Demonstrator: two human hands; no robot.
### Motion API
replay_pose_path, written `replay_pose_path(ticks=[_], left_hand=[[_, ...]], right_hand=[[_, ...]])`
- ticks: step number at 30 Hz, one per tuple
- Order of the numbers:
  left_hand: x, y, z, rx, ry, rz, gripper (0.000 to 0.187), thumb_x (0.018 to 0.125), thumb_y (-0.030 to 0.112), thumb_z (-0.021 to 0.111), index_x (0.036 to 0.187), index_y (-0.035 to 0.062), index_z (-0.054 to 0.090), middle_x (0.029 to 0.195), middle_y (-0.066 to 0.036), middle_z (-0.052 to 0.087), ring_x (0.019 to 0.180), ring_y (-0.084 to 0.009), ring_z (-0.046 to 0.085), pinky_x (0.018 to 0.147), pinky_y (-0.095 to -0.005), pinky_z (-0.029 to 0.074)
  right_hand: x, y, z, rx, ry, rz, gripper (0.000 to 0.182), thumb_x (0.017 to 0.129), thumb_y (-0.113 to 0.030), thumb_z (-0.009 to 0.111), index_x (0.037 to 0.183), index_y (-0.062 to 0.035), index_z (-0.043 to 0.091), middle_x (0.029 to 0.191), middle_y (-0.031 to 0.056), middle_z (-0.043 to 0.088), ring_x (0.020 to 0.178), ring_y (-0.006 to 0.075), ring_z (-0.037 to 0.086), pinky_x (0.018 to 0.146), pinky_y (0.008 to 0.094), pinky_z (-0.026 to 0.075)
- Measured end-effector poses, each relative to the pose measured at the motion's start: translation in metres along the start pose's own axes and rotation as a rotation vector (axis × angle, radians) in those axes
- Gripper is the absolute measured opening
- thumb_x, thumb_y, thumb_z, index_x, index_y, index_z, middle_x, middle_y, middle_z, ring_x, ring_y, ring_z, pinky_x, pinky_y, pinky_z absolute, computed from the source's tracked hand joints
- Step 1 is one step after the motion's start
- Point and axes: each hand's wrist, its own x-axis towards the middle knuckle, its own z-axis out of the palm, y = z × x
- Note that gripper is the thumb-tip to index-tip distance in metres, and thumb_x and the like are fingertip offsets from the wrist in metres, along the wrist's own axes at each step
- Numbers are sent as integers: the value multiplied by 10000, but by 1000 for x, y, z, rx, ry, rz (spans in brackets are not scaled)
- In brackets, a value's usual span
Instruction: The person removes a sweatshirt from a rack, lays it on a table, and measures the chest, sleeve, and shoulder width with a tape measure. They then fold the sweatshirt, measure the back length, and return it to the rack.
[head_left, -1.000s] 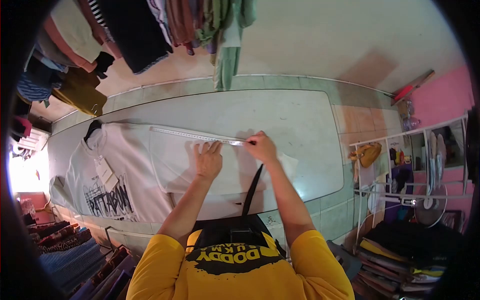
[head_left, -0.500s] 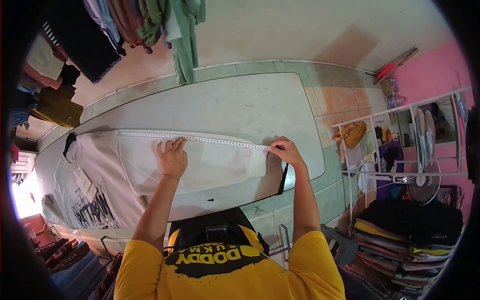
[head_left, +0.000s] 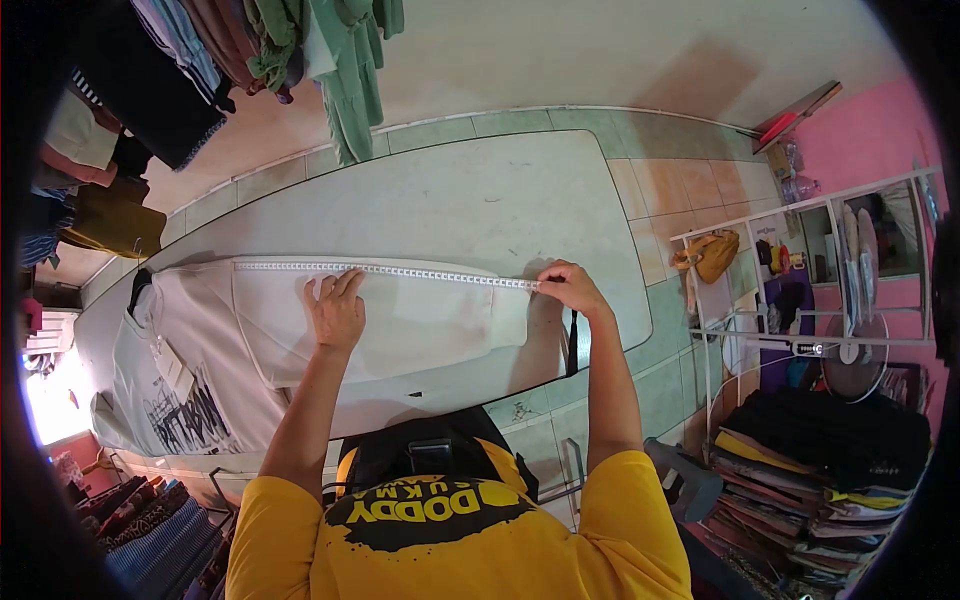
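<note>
A white long-sleeved sweatshirt [head_left: 420, 320] with dark print lies flat on the table, one sleeve stretched toward the right. Along that sleeve's upper edge runs a white tape measure [head_left: 430, 274]. My left hand [head_left: 336, 312] rests on the sleeve, fingers apart, their tips at the tape. Just past the cuff, my right hand [head_left: 574, 288] pinches the tape between thumb and fingers. Below this hand a dark strip [head_left: 572, 342] hangs down to the table edge. A paper tag [head_left: 174, 372] lies on the sweatshirt's chest, and a black hanger [head_left: 140, 288] shows at its neck.
The sweatshirt lies on a long white table [head_left: 520, 180] with a rounded corner. Clothes [head_left: 345, 80] hang at the upper left. At the right stand a white metal rack [head_left: 780, 215], a fan [head_left: 853, 360] and stacked folded garments [head_left: 800, 470].
The view has shifted slightly. My left hand still lies on the sleeve and my right hand still grips the tape. The dark strip below my right hand now hangs straighter.
</note>
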Motion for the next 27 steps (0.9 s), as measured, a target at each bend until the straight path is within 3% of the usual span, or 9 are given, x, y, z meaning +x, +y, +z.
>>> replay_pose_path(ticks=[12,14,21,24,26,27], left_hand=[[0,-2,0,-1,-13,1,357,702,81,535,1053,143,560,1108,61,543,977,-141,464,969,-436,187],[0,-1,0,-2,-8,2,357,702,81,535,1053,143,560,1110,61,542,977,-140,464,970,-435,185],[-2,-1,0,-13,15,20,354,702,70,516,1045,145,561,1101,59,548,977,-138,465,962,-430,188],[0,1,-1,-54,63,27,338,697,57,499,1023,128,556,1072,31,547,979,-152,459,947,-426,205],[0,3,0,-84,92,27,328,695,57,499,1014,112,548,1057,6,540,981,-168,453,936,-423,221],[0,7,1,-171,174,21,331,688,48,508,1015,93,528,1065,-34,510,989,-199,441,924,-423,238]], right_hand=[[-4,-9,2,-45,11,25,160,662,-179,648,729,-34,640,833,63,548,742,165,534,679,249,428],[-4,-9,2,-15,18,24,140,678,-140,643,729,-11,624,805,37,544,735,128,512,667,233,404],[-5,-9,1,-82,4,17,154,687,-158,654,740,-17,623,824,35,541,754,126,509,682,235,408],[-9,-12,1,-77,-9,-9,294,643,-233,704,834,-30,612,870,62,550,802,170,536,714,270,436],[-12,-15,2,-39,-29,-54,540,570,-295,772,961,-11,533,901,93,549,835,198,540,744,293,442],[-12,-15,3,-39,-31,-57,540,570,-295,772,961,-11,533,901,93,549,835,198,540,744,293,442]])
